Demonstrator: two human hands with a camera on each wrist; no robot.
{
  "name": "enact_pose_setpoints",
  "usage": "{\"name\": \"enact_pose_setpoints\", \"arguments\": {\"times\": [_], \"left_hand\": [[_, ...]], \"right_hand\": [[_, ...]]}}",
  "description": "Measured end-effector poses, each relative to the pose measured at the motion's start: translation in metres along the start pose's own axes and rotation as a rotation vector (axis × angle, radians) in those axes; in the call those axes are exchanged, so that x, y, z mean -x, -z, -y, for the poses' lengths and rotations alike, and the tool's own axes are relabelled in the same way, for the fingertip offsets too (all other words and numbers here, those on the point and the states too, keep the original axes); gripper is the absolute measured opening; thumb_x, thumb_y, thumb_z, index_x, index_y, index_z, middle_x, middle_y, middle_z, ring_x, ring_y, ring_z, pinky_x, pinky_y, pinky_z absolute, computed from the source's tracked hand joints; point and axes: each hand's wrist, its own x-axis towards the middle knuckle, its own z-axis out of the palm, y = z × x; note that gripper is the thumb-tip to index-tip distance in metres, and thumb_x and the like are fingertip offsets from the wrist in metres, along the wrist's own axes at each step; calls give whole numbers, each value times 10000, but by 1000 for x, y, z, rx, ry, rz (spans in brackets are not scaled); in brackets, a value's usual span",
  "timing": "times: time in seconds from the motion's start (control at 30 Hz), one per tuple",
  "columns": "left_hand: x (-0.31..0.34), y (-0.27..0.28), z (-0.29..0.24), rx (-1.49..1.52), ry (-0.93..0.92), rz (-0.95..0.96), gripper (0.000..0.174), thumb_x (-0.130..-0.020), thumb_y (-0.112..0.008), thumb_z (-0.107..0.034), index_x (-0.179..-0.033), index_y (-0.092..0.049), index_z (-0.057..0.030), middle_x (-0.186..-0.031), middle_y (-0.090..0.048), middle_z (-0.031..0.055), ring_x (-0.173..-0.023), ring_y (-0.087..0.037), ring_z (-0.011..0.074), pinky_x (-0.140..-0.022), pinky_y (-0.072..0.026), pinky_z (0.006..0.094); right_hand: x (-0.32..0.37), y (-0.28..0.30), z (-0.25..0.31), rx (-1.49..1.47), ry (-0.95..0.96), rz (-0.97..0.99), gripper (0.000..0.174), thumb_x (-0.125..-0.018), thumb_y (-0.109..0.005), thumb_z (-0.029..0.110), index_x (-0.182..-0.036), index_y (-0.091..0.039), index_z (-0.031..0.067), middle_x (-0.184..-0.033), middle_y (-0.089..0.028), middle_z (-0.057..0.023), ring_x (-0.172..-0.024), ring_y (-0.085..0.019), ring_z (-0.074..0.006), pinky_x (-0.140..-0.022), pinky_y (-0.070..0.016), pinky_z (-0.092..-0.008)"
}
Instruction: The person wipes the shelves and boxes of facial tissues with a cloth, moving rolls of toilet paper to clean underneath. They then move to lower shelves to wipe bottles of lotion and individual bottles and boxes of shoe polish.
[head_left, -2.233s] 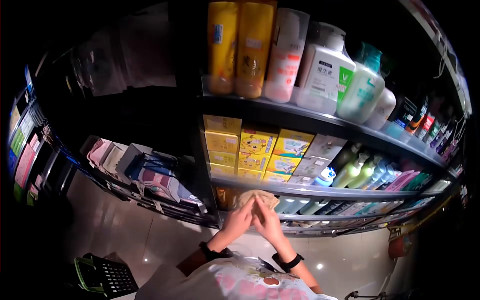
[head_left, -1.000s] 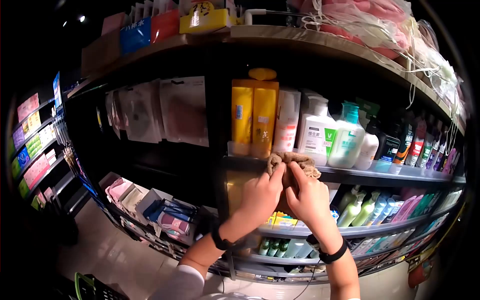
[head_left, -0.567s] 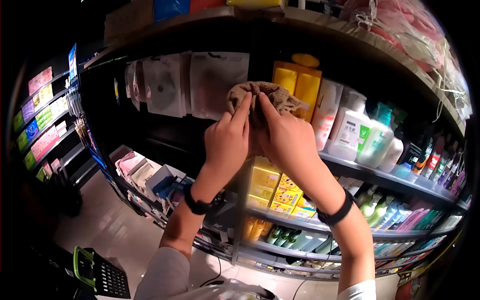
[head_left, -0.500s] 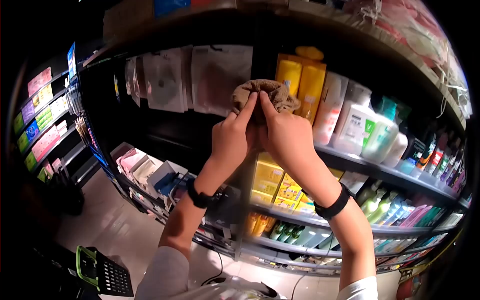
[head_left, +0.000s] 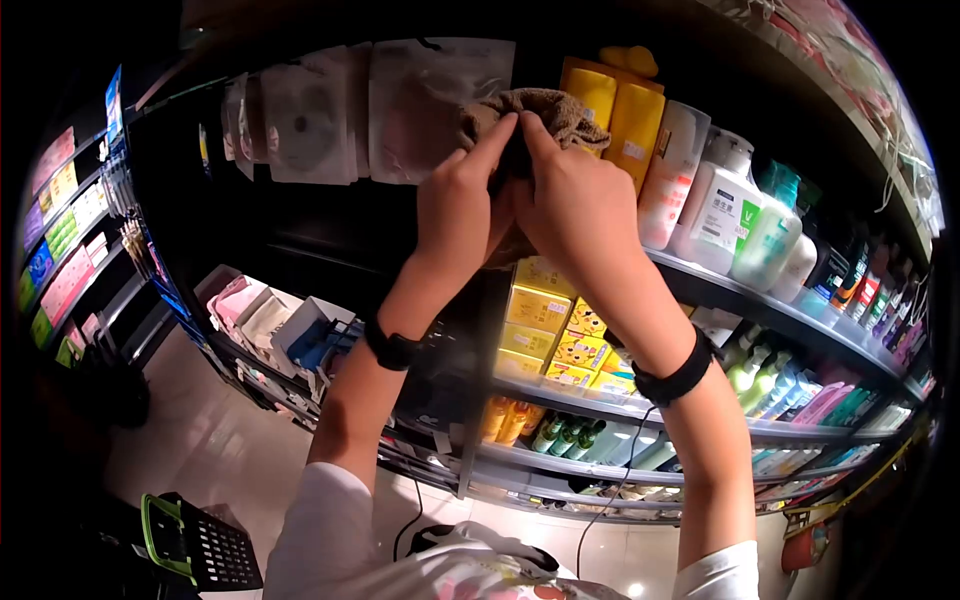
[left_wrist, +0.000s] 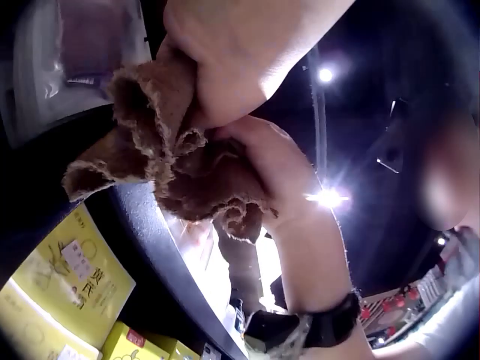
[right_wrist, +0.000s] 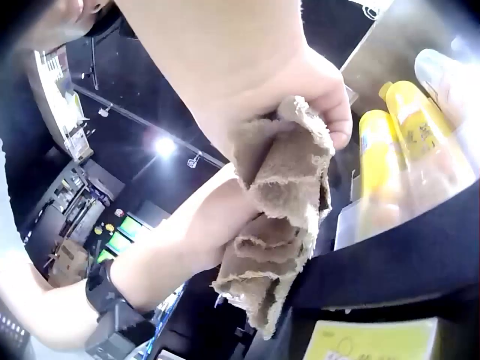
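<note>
A brown, fuzzy cloth [head_left: 565, 117], bunched up in folds, is held between both hands in front of the shelves. My left hand [head_left: 457, 200] grips its left side and my right hand [head_left: 582, 195] its right side, with the index fingers extended and nearly meeting on top. Ragged folded edges of the cloth [left_wrist: 206, 176] hang below the fingers in the left wrist view. From the right wrist, the cloth [right_wrist: 289, 191] shows as a loose roll near the dark shelf edge. Yellow bottles [head_left: 632, 128] stand just right of it.
Clear plastic packs [head_left: 310, 120] hang at the left. White and green pump bottles [head_left: 715, 215] line the shelf at right, with yellow boxes [head_left: 535, 310] one level lower. A black basket with a green handle [head_left: 222, 550] sits on the floor. Dark cables [head_left: 608, 490] dangle near the body.
Both hands have risen with the cloth from low by the lower shelves to the yellow bottles' level, arms now stretched forward. Over the last half second, hands and shelves shift upward in view together.
</note>
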Motion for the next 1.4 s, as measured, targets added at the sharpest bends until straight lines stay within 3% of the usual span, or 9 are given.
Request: {"name": "enact_pose_setpoints", "arguments": {"times": [0.13, 0.23, 0.37, 0.47, 0.6, 0.83, 0.97, 1.17, 1.4], "left_hand": [[49, -11, 3, -56, -40, -32, 502, -688, -582, -93, -1186, -514, -86, -658, -533, 133, -550, -538, 311, -528, -449, 368], [118, -10, -3, 1, 5, 88, 435, -664, -609, -89, -1098, -587, -70, -601, -520, 98, -511, -528, 273, -498, -438, 350], [201, -15, -29, 120, 64, 9, 368, -633, -613, 14, -1001, -625, -5, -788, -634, 145, -576, -594, 262, -526, -479, 329], [244, -23, -36, 143, 271, 255, 426, -637, -606, 29, -1049, -614, -77, -776, -612, 160, -635, -598, 310, -561, -490, 364], [260, -49, -32, 189, 320, 352, 391, -666, -593, -22, -1046, -610, -112, -709, -597, 147, -609, -587, 325, -545, -491, 378], [282, -76, -51, 121, 348, 381, 309, -687, -588, -65, -993, -617, -98, -678, -592, 141, -591, -582, 325, -539, -483, 387], [286, -87, -62, 130, 342, 350, 315, -684, -590, -66, -997, -609, -89, -718, -605, 141, -611, -585, 324, -543, -487, 387], [287, -101, -83, 182, 300, 456, 351, -683, -589, -77, -1033, -601, -113, -569, -531, 125, -512, -547, 300, -500, -461, 394], [289, -109, -92, 201, 271, 402, 343, -682, -577, -42, -1020, -595, -102, -645, -560, 120, -564, -562, 316, -517, -462, 396]], "right_hand": [[46, -24, 3, 26, 36, 66, 540, -697, -589, 205, -1191, -458, 32, -584, -566, -140, -507, -577, -279, -463, -454, -375], [108, -27, 12, -47, 40, 282, 584, -673, -583, 180, -1206, -449, -16, -542, -543, -98, -461, -564, -226, -428, -441, -339], [184, -22, 23, -298, -61, 476, 621, -675, -608, 183, -1217, -421, -55, -520, -520, -114, -439, -543, -231, -419, -432, -337], [225, -43, 20, -366, -170, 487, 603, -682, -603, 172, -1223, -426, -27, -522, -517, -129, -451, -540, -274, -440, -445, -361], [260, -71, 11, -356, -383, 507, 580, -673, -614, 172, -1212, -452, 32, -561, -545, -147, -501, -563, -298, -465, -462, -379], [297, -82, -12, -358, -500, 413, 456, -680, -596, 155, -1129, -518, 147, -634, -575, -164, -563, -592, -312, -499, -487, -390], [305, -75, -12, -344, -603, 428, 440, -684, -587, 136, -1120, -527, 158, -672, -589, -159, -587, -590, -319, -510, -483, -389], [319, -63, -26, -330, -736, 398, 443, -687, -549, 109, -1126, -538, 172, -715, -607, -148, -633, -600, -308, -544, -486, -384], [325, -54, -28, -391, -777, 335, 465, -701, -538, 120, -1163, -513, 168, -743, -610, -168, -678, -596, -333, -581, -483, -402]]}}
